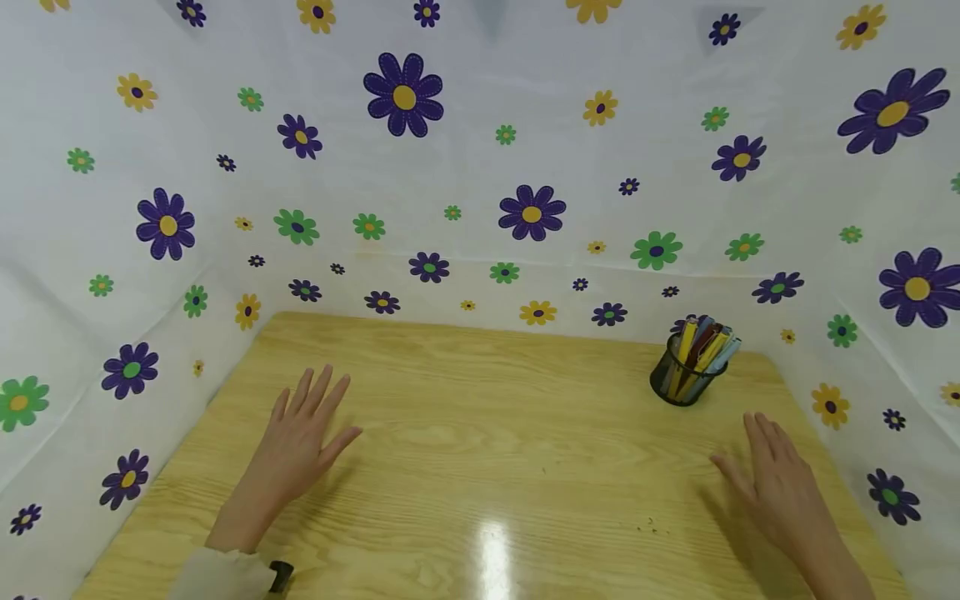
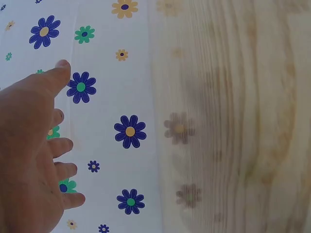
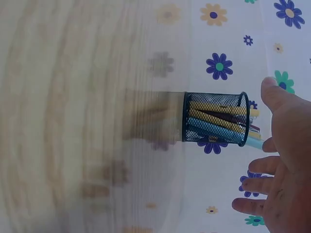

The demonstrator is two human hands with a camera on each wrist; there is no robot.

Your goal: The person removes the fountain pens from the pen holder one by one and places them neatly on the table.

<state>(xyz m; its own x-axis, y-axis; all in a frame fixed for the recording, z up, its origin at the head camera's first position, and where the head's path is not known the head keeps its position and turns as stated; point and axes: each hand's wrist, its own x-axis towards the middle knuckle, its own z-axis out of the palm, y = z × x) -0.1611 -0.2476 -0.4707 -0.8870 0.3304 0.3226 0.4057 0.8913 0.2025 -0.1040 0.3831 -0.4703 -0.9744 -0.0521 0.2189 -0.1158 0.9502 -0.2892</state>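
My left hand (image 1: 294, 446) is held over the left part of the table, palm down, with its fingers straight and the thumb spread. In the left wrist view the same hand (image 2: 34, 150) holds nothing. On the right side, my right hand (image 1: 780, 492) has its fingers extended and is likewise free of any object. Just beyond it stands a black mesh pen holder (image 1: 678, 387), upright and filled with several yellow, blue and dark red pens (image 1: 705, 346). The right wrist view shows the mesh pen holder (image 3: 216, 119) near the right hand (image 3: 286, 165), with a visible gap between them.
The glossy wooden table (image 1: 480, 417) has a few small dark specks (image 1: 652, 527) at its front right. White cloth with printed flowers (image 1: 465, 167) rises along the table's back and both sides. A black band (image 1: 281, 575) shows at the left sleeve (image 1: 221, 575).
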